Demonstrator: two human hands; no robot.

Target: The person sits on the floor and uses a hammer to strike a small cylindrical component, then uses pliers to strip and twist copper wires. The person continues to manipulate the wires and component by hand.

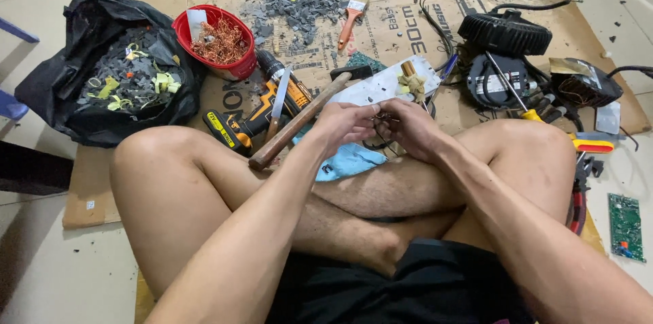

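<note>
You sit cross-legged on the floor, both hands meeting above your shins. Your left hand and right hand pinch a small dark wire tangle between their fingertips; each grip is narrow and closed on it. A wooden-handled hammer leans just beside your left hand, over a yellow-and-black cordless drill. A blue cloth lies under your hands. A red bowl of copper wire stands well apart, beside a black bag of scraps.
</note>
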